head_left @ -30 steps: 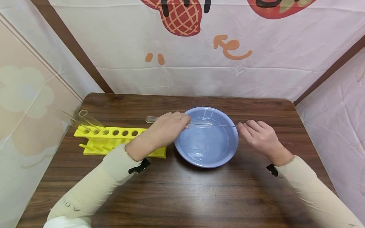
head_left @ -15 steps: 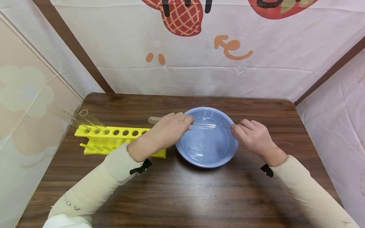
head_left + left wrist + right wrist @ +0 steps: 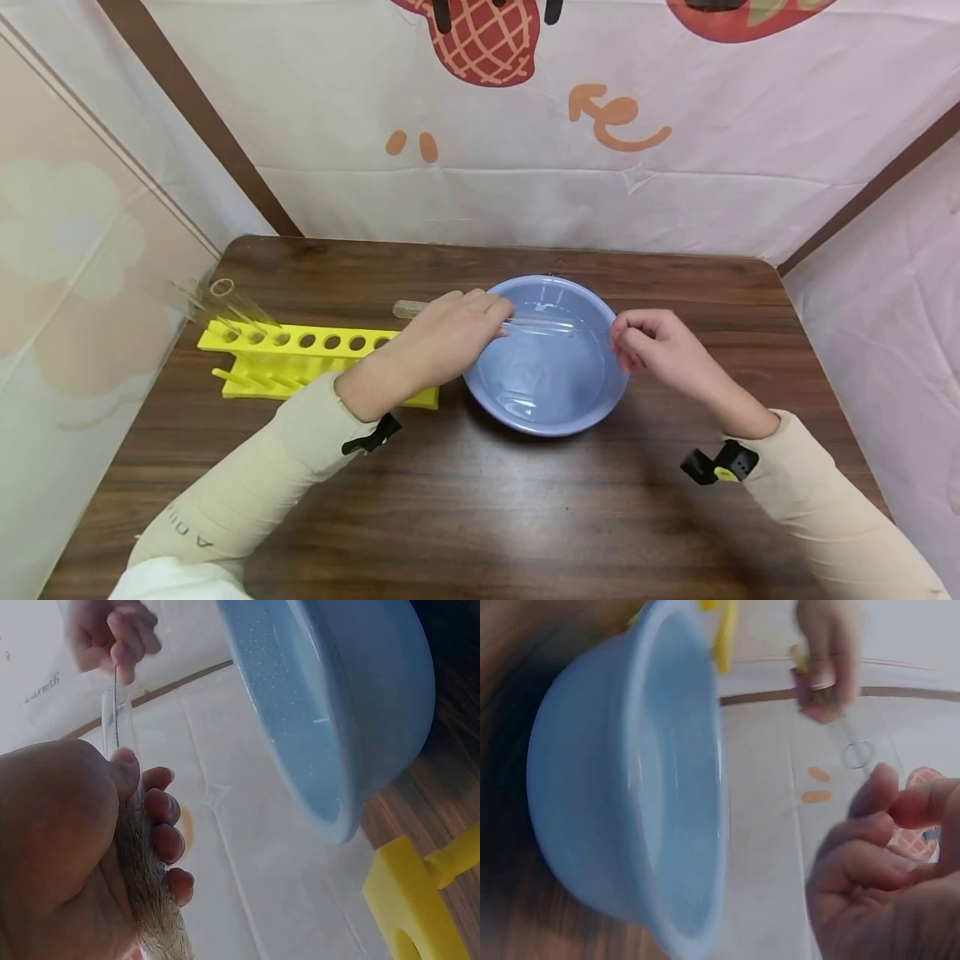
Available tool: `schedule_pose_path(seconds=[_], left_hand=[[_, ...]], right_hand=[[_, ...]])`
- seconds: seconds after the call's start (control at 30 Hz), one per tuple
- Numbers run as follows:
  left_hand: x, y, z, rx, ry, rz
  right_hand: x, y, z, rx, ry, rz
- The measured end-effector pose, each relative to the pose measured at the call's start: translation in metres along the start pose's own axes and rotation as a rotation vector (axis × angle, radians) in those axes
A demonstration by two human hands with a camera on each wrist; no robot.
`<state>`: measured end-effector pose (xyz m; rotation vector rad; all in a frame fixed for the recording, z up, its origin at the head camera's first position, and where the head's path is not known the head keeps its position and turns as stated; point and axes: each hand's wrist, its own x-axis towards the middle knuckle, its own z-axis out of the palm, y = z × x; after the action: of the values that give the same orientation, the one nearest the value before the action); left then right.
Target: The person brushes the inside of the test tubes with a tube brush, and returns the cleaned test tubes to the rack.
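My left hand (image 3: 453,333) grips a clear glass test tube (image 3: 543,326) held sideways over the blue basin (image 3: 551,430). Its rounded end sticks out to the left of the hand, and the open mouth points right. Inside the tube is a test tube brush, its bristles (image 3: 154,900) packed in the part under my left palm. The thin twisted wire (image 3: 115,720) runs out through the mouth. My right hand (image 3: 660,343), at the basin's right rim, pinches the wire's end between thumb and curled forefinger.
Water lies in the basin. To its left stands a yellow test tube rack (image 3: 318,340), partly behind my left forearm, with several glass tubes (image 3: 240,304) leaning in its left holes. Printed cloth (image 3: 480,204) hangs behind the wooden table (image 3: 480,517).
My right hand first moved left toward the tube's mouth, then rolled over so its thumb side shows. The tube shifted slightly right; my left hand keeps its grip.
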<state>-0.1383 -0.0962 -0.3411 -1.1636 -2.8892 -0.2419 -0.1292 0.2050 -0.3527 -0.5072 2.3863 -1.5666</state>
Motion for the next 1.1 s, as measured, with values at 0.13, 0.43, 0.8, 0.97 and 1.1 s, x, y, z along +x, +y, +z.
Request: schedule_pose_path(seconds=[0.13, 0.43, 0.8, 0.97, 1.1], left_hand=[[-0.0004, 0.0001, -0.0024, 0.020, -0.003, 0.000], [-0.0024, -0.0015, -0.0019, 0.057, 0.036, 0.030], [-0.0021, -0.0022, -0.0020, 0.060, 0.045, 0.044], [-0.0017, -0.0032, -0.0018, 0.042, 0.024, 0.040], [-0.0015, -0.0047, -0.0004, 0.038, 0.043, 0.058]], right_hand=[[0.0012, -0.0011, -0.0042, 0.143, -0.131, 0.161], [-0.0016, 0.0030, -0.0070, 0.259, -0.284, 0.237], [-0.0009, 0.0034, -0.0077, 0.278, -0.385, 0.196], [-0.0003, -0.0025, -0.0070, -0.051, -0.240, 0.072], [-0.0019, -0.0033, -0.0077, -0.301, -0.117, -0.045]])
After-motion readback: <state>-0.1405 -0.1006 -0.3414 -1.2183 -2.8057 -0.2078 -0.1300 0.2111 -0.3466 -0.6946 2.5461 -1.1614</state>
